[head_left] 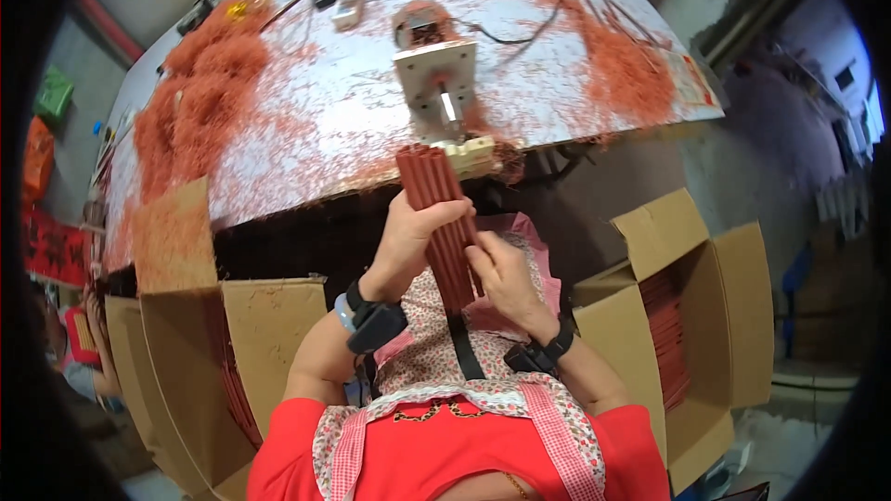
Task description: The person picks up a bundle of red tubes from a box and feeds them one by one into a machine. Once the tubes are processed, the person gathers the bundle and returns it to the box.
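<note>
A bundle of reddish-brown sticks point(433, 187) stands tilted in front of me, its far ends close to the table's near edge. My left hand point(413, 234) is wrapped around its middle, thumb across the front. Lower on the bundle's right side, my right hand point(506, 276) has its curled fingers pressed against the sticks; some fingertips are hidden. Just beyond the bundle is a motor point(423, 26) on a pale mounting plate point(434, 74), with a metal shaft point(450, 109) pointing toward me. A cream-coloured block point(471, 157) sits below the shaft at the edge.
Red shavings point(206, 83) are heaped on the white table point(325, 102) at left, with another pile point(631, 79) at right. Open cardboard boxes holding sticks flank me, one left point(274, 320) and one right point(617, 334). A cable point(515, 40) runs behind the motor. Another person's arm point(100, 343) shows far left.
</note>
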Motion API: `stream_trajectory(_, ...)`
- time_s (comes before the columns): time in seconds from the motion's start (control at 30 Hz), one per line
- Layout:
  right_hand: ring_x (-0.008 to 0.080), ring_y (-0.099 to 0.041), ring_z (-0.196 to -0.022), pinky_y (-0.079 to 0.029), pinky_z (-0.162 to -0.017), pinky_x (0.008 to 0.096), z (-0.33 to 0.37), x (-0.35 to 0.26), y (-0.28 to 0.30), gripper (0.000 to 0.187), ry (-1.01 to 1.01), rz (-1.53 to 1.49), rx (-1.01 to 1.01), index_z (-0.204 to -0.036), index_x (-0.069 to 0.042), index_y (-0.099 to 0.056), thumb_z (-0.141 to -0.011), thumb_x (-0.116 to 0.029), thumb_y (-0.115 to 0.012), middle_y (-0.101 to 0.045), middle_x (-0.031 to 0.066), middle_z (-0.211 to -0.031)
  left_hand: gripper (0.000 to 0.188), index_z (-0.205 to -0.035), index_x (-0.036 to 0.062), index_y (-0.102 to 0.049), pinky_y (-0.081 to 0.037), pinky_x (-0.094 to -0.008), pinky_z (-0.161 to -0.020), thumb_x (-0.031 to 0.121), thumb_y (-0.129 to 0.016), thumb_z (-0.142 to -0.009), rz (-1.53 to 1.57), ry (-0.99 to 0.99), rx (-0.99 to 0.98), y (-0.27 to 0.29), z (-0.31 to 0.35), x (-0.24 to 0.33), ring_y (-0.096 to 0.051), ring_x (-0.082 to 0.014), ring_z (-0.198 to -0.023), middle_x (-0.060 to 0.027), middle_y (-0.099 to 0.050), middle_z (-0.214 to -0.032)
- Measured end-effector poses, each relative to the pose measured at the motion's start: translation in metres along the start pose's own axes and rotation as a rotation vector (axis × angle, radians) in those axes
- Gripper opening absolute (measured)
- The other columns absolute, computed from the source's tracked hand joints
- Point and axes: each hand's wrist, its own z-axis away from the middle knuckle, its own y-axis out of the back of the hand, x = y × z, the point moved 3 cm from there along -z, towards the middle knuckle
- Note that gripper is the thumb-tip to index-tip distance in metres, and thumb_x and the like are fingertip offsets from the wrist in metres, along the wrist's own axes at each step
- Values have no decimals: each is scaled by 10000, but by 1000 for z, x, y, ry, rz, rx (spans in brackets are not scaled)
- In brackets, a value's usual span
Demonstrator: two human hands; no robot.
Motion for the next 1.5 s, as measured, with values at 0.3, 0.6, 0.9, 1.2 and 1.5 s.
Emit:
stream_trajectory(0.3,30,-354,-418,-300,-399,166,-17,-14,3,281,-572,-801,-159,-1200,-17,-453,-983,-193,-429,-423,-19,-551,347,-1082,12,-496,-527,-310,-703,90,-674,-794,111,234,-64,17,38,-34,-639,-176,-793,-87,-619,-891)
stream_trajectory(0.6,41,-296,-381,-258,-348,183,-21,-23,3,253,-640,-1026,-157,-1187,-28,-453,-998,-185,-392,-336,-40,-526,373,-1105,19,-501,-536,-313,-710,93,-684,-788,328,407,-16,17,58,-44,-634,-185,-772,-69,-607,-893)
stream_trajectory(0.9,40,-322,-391,-276,-355,184,-38,-19,3,240,-654,-1095,-167,-1171,-45,-471,-991,-188,-405,-361,-41,-530,314,-1062,11,-540,-530,-297,-706,73,-688,-792,163,125,30,13,22,-8,-630,-150,-776,-68,-630,-934)
stream_trajectory(1.2,30,-397,-479,-326,-459,189,-8,-15,6,194,-195,5,3,-1075,-15,-545,-939,-144,-497,-493,-29,-630,263,-1035,-1,-565,-534,-300,-707,25,-658,-790,171,9,144,-1,-1,-12,-642,-157,-759,-97,-642,-945)
stream_trajectory(1.5,24,-382,-497,-318,-474,173,-42,-9,9,270,-469,-720,-79,-1177,5,-507,-954,-145,-477,-438,-50,-637,281,-1055,1,-545,-540,-306,-706,-8,-606,-781,269,258,-70,12,30,-24,-643,-175,-768,-115,-641,-927)
